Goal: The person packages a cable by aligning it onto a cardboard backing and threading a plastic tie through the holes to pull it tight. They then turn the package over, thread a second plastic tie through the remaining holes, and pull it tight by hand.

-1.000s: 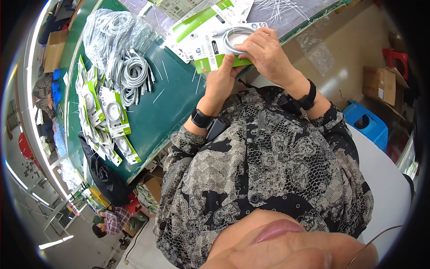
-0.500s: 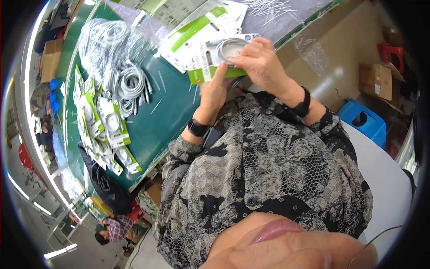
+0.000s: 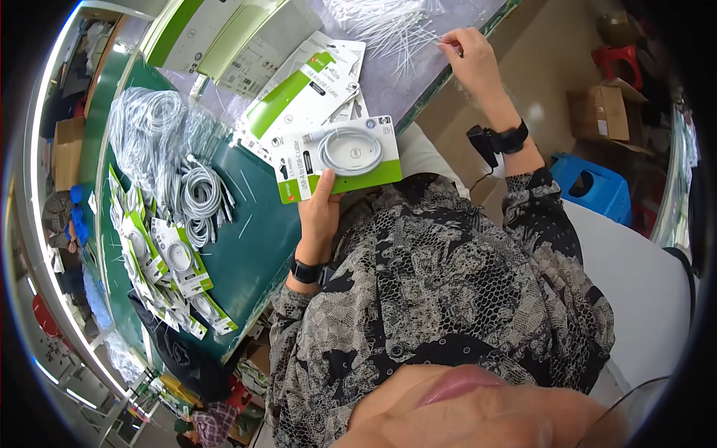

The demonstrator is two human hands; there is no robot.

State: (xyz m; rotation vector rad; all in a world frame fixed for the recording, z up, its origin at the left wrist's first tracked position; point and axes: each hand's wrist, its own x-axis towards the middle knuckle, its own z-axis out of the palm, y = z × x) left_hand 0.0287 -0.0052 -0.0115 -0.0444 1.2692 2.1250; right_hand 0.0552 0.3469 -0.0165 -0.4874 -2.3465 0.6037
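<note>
My left hand [image 3: 319,216] grips the lower edge of a white and green packaging card [image 3: 385,175], thumb on its front. A pale grey USB cable [image 3: 379,154] lies coiled on the card face. Out to the right, my right hand [image 3: 470,60] is at the table edge beside a pile of thin white cable ties [image 3: 392,30]. Its thumb and fingertips are pinched together; whether a tie is between them is too small to tell. Behind the held card lies a stack of flat white and green cards [image 3: 299,86].
On the green table [image 3: 258,228], a clear bag of grey cables [image 3: 153,131] stands left, with loose coiled cables [image 3: 202,194] before it. Several carded cables [image 3: 179,257] are heaped nearer. A green-white box [image 3: 261,48] stands at the back. A blue stool [image 3: 594,187] sits right.
My right hand has left the card and moved right to the cable ties. The card, still in my left hand, has shifted left and nearer, its face now uncovered.
</note>
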